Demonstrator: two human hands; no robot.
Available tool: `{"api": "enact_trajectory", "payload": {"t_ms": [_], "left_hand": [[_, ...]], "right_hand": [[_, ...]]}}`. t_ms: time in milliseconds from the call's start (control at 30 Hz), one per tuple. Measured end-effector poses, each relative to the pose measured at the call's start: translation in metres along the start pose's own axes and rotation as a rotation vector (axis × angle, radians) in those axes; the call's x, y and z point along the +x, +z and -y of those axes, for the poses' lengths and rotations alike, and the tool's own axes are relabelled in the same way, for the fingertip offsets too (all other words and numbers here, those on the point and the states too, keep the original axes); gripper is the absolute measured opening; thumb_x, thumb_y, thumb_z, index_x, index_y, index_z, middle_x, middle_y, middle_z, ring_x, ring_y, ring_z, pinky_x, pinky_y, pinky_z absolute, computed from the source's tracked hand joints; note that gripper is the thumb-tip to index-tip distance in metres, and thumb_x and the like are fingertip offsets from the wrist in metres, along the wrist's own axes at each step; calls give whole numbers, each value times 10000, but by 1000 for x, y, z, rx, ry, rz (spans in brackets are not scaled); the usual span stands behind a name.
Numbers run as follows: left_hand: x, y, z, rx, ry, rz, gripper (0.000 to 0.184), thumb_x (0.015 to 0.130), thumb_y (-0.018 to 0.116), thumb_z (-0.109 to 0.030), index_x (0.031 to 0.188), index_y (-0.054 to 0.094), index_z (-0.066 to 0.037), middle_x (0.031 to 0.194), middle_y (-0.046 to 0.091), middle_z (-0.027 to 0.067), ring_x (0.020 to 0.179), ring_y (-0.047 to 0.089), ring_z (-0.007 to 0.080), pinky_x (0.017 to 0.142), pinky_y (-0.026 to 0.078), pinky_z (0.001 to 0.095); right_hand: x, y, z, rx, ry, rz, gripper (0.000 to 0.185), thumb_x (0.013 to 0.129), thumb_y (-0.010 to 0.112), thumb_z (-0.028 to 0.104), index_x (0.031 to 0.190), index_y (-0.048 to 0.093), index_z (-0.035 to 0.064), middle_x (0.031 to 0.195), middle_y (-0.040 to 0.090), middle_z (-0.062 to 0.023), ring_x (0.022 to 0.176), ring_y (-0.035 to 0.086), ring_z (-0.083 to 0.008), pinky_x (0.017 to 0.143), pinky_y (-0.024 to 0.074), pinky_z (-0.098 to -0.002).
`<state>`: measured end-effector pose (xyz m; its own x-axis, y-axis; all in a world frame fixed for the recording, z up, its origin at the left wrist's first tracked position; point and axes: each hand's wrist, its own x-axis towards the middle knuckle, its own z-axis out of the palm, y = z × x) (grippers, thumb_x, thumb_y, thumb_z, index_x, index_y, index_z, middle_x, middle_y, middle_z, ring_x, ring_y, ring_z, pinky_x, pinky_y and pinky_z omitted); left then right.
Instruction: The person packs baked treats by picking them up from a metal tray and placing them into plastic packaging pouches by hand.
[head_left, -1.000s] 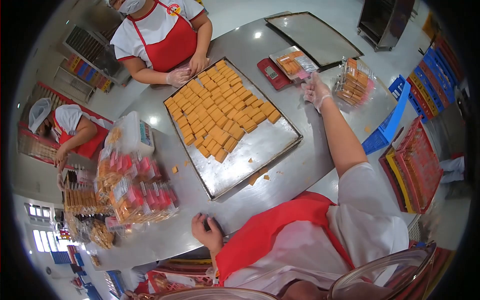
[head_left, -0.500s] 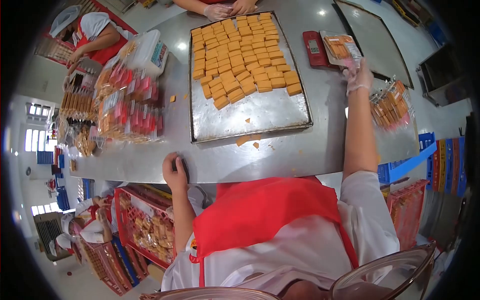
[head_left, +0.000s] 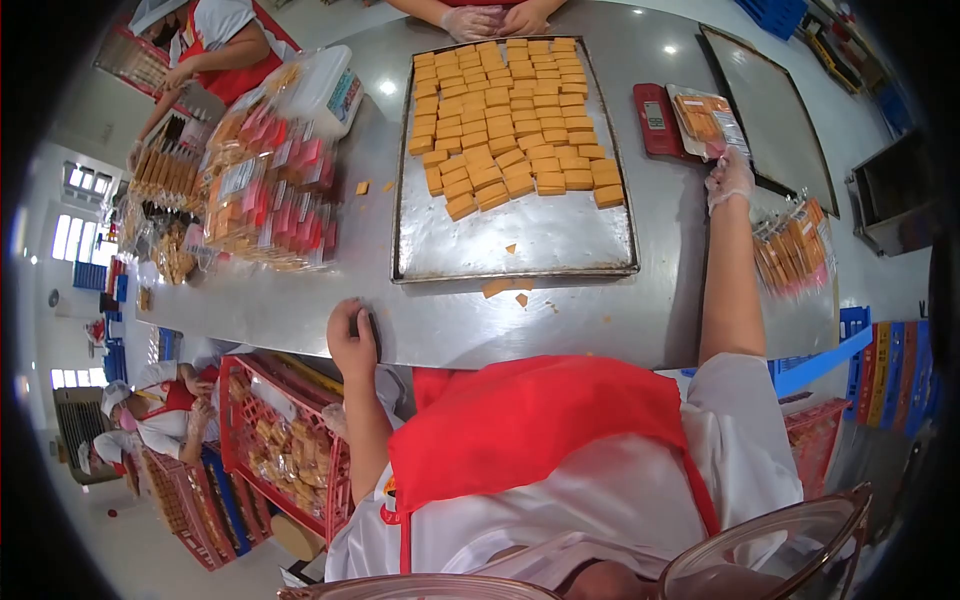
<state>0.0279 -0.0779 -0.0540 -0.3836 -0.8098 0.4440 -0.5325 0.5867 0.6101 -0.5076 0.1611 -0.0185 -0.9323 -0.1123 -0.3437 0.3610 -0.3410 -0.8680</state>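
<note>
My left hand [head_left: 352, 338], bare, is at the table's near edge, its fingers curled round a small dark object that I cannot make out. On the right, my right hand [head_left: 730, 182] wears a clear glove and has its fingers closed at the near corner of a clear packet of orange-brown pieces [head_left: 705, 122]. That packet lies on the red scale [head_left: 660, 122]. Between my hands, farther back, a metal tray [head_left: 510, 246] holds rows of orange-brown blocks [head_left: 500, 130]. Crumbs lie by its near edge.
Filled packets [head_left: 270, 195] and a white tub [head_left: 335, 95] stand at the left of the steel table [head_left: 480, 325]. More packets [head_left: 795, 245] and another tray [head_left: 775, 110] are at the right. Co-worker's gloved hands [head_left: 475, 22] rest beyond the blocks. A red crate [head_left: 285, 450] stands below left.
The view has swung, so the tray now looks upright. My right hand's fingers, spread a second ago, are closed at the packet's corner. The packet stays by the scale.
</note>
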Motion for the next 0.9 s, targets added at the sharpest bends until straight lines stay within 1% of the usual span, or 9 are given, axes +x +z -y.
{"api": "enact_trajectory", "payload": {"t_ms": [233,300,367,433,467,567,667,767,900], "left_hand": [[6,-6,-5,-433,-334,-70,134,781,538,-35,908,559,3,965,580,112,937,534,222,861,384,304],[14,-12,-30,-414,-169,-27,167,794,532,-52,951,545,4,1013,563,116,985,510,219,905,349,315],[23,-14,-69,-480,-3,27,194,793,538,-61,977,538,2,1035,553,119,1007,498,222,917,337,323],[30,-13,-114,-487,153,94,241,775,577,-87,995,522,-5,1051,544,120,1031,484,223,912,341,331],[32,-13,-134,-457,211,125,259,762,599,-98,991,518,-6,1048,545,118,1031,484,218,904,349,331],[30,-14,-157,-703,-68,701,335,733,640,-125,1017,510,-2,1036,548,118,1006,495,209,873,372,329],[12,-10,-135,-746,-283,1078,398,711,664,-142,1048,503,-6,1012,553,110,989,504,199,848,391,319],[-3,-9,-115,-746,-159,861,379,720,640,-109,1060,500,-18,992,558,110,984,514,210,847,396,312],[-2,-7,-107,-813,134,778,326,739,584,-54,1052,499,-24,1016,548,108,1000,511,228,854,395,312]], "right_hand": [[-35,31,39,-719,-788,274,168,812,460,146,849,561,17,795,571,-60,721,552,-137,624,449,-276],[-64,45,52,-991,-1454,556,128,786,485,119,770,578,33,763,575,-55,700,552,-144,657,438,-277],[-140,72,63,-866,-682,941,133,766,521,154,692,581,62,694,565,-53,676,550,-160,644,434,-282],[-173,94,51,-830,-969,1385,166,762,538,191,663,566,61,640,550,-65,653,546,-172,625,423,-272],[-195,101,44,-717,-746,1580,177,766,533,217,679,557,64,643,552,-70,641,541,-186,613,422,-294],[-232,110,1,-710,-780,2024,238,820,451,253,728,541,53,700,524,-102,679,511,-258,622,419,-343],[-256,106,-1,-853,-634,2028,288,836,416,292,733,538,51,742,525,-112,727,513,-271,643,419,-346],[-225,112,-4,-839,-799,1694,298,838,410,319,763,542,62,767,535,-122,747,525,-281,656,421,-367],[-167,119,-30,-1554,-1161,1100,152,778,541,185,892,579,93,828,566,-93,780,549,-285,657,447,-368]]}}
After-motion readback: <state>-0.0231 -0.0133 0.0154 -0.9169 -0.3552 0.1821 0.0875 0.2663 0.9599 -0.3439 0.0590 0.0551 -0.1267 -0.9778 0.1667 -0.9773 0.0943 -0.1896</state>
